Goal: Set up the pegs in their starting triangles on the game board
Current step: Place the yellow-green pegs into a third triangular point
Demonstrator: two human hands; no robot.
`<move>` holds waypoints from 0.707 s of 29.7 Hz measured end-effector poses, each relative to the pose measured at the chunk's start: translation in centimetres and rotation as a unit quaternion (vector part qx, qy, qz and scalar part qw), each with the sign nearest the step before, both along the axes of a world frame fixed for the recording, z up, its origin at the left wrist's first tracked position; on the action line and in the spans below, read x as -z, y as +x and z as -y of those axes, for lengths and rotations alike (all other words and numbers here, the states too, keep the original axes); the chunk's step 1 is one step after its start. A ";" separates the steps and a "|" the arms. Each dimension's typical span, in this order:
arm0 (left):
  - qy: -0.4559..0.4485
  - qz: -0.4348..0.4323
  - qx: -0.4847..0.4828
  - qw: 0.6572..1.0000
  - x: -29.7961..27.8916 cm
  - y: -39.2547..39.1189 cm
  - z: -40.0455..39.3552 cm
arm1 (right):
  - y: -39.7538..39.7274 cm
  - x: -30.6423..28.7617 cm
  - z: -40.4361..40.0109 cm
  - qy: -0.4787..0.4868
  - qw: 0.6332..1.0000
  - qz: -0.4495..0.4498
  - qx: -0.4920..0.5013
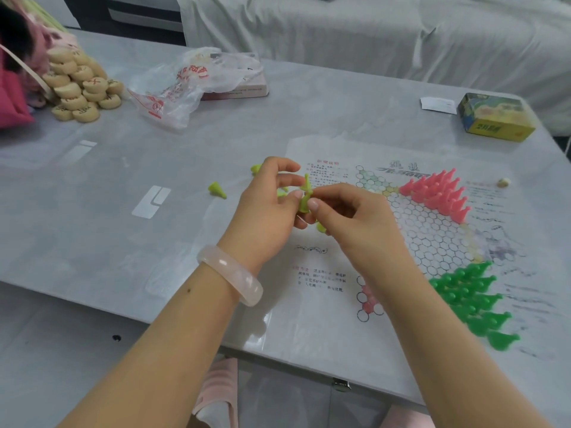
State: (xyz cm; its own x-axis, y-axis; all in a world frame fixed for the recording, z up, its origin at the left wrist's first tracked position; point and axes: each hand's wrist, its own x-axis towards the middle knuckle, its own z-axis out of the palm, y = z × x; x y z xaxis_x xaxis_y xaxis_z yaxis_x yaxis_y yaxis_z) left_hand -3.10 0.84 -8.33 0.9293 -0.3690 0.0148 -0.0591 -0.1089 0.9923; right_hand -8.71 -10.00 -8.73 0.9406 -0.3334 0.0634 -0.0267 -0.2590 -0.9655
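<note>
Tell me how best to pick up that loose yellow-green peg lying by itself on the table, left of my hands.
Probably pinch the yellow-green peg across its narrow end from above. It lies on its side on the table, wide base up-left, tip down-right, with open space around it.

We see a heap of round wooden game discs point(81, 88) at the table's point(92, 211) far left, beside a pink bag point(12, 97). A crumpled plastic bag point(185, 84) lies over a flat box point(247, 91). Far right sit a yellow carton point(496, 117) and a paper slip point(438, 105).
</note>
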 end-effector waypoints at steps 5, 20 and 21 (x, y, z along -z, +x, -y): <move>0.054 0.045 0.011 0.997 -0.5 0.2 -1.1 | -0.2 -0.2 0.3 -0.021 0.999 0.012 0.023; 0.509 0.225 0.055 0.829 2.0 0.6 -5.8 | -1.1 0.9 3.8 -0.202 0.970 -0.071 0.115; 0.507 0.223 0.054 0.831 2.0 0.6 -5.8 | -1.0 1.2 3.8 -0.214 0.967 -0.078 0.115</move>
State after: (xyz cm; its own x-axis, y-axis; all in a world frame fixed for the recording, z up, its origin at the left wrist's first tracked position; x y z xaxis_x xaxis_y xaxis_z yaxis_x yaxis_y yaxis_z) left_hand -2.50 6.60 -10.37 0.8756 -0.4826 -0.0205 -0.4597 -0.8456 0.2714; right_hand -9.70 -13.77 -9.92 0.8542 -0.5093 0.1049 -0.2674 -0.6032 -0.7514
